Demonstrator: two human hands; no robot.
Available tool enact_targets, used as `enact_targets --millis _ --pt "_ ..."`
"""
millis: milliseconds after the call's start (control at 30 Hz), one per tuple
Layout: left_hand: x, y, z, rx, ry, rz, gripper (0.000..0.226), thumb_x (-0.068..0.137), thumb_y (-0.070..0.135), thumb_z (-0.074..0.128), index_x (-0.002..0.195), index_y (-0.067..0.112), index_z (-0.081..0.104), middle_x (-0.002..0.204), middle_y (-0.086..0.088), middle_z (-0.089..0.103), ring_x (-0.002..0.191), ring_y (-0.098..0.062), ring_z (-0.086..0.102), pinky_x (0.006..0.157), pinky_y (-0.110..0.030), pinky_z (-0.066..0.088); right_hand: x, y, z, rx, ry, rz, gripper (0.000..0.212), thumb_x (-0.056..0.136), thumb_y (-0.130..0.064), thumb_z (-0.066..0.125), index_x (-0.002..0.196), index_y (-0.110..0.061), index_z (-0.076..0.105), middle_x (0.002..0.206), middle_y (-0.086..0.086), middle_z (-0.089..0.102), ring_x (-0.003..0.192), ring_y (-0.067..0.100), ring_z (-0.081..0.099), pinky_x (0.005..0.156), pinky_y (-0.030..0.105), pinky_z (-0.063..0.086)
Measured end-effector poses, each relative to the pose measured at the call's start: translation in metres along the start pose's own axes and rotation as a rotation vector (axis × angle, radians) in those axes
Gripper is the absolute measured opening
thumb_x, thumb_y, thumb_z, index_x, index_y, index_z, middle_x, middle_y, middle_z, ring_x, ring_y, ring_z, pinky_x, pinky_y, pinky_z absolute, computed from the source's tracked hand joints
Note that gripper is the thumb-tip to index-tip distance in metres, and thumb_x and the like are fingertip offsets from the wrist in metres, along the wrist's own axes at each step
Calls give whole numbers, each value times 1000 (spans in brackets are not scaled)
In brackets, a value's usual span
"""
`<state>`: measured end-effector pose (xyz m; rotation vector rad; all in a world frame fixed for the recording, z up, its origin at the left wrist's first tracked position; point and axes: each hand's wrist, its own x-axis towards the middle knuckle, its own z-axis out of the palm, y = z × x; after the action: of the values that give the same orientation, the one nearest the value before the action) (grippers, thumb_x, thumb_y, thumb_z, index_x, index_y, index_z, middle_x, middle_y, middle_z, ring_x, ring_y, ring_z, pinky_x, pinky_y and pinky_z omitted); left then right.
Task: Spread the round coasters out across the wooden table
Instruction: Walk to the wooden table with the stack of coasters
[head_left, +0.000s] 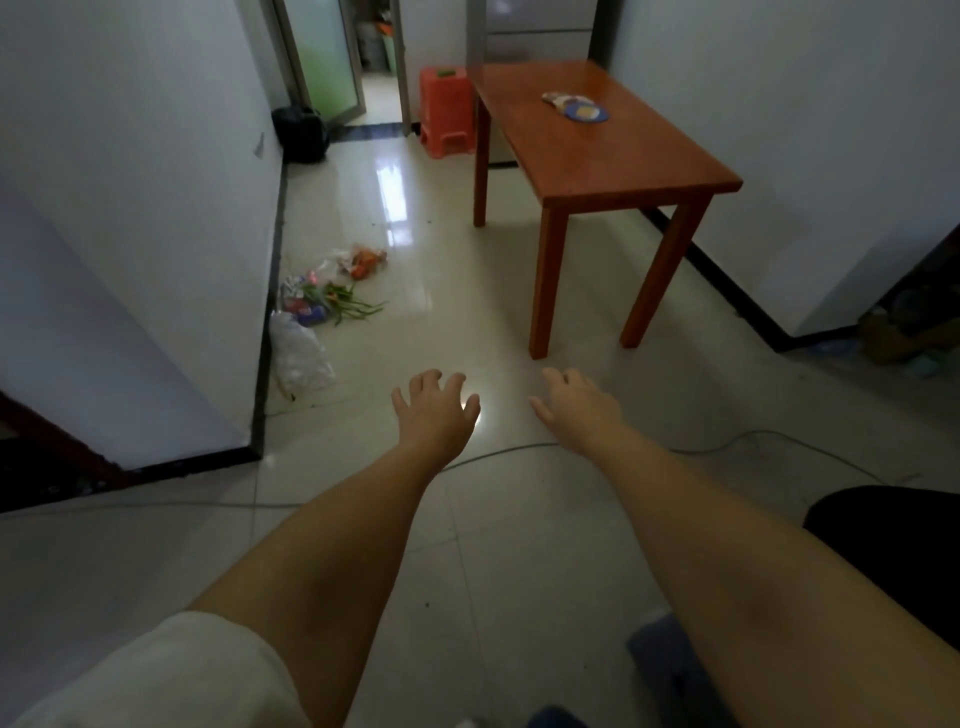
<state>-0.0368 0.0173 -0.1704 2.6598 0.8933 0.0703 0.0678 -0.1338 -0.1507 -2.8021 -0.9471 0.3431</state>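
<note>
A small heap of round coasters (575, 106) lies overlapping on the far half of the wooden table (623, 161), a blue one on the near side of the pile. The table stands against the right wall, well ahead of me. My left hand (434, 410) and my right hand (576, 405) are stretched out in front over the tiled floor, fingers apart, holding nothing. Both hands are well short of the table's near legs and far from the coasters.
A red plastic stool (447, 111) stands left of the table by a doorway. Plastic bags and vegetables (332, 291) lie on the floor along the left wall. A black bag (301, 132) sits by the glass door. A thin cable (727, 441) crosses the floor.
</note>
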Motion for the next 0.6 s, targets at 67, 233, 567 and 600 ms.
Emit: enact_targets --millis 67,233,567,600 --pt "8 -1 4 3 -14 11 46 94 42 39 135 24 49 145 -10 43 138 -28 31 115 -53 18 8 4 7 1 -27 11 49 97 -42 36 137 -12 39 132 17 49 120 35 47 91 45 45" --pt "47 4 11 23 -60 22 46 94 42 39 134 23 50 146 -9 43 138 -27 32 115 -52 19 46 15 10 13 -65 39 49 99 -40 34 137 -10 40 134 17 47 120 35 47 92 45 45" --pt "211 35 11 59 -56 -6 48 93 41 37 136 21 48 144 -10 45 136 -28 35 115 -52 21 207 51 -33 36 -51 27 46 98 -39 36 135 -13 43 132 16 48 121 36 47 96 46 44" --pt "230 42 9 71 -58 3 48 93 42 37 136 22 48 144 -10 45 136 -28 35 115 -52 21 227 56 -40 33 -60 24 45 98 -39 36 134 -12 43 131 16 48 121 36 48 96 47 44"
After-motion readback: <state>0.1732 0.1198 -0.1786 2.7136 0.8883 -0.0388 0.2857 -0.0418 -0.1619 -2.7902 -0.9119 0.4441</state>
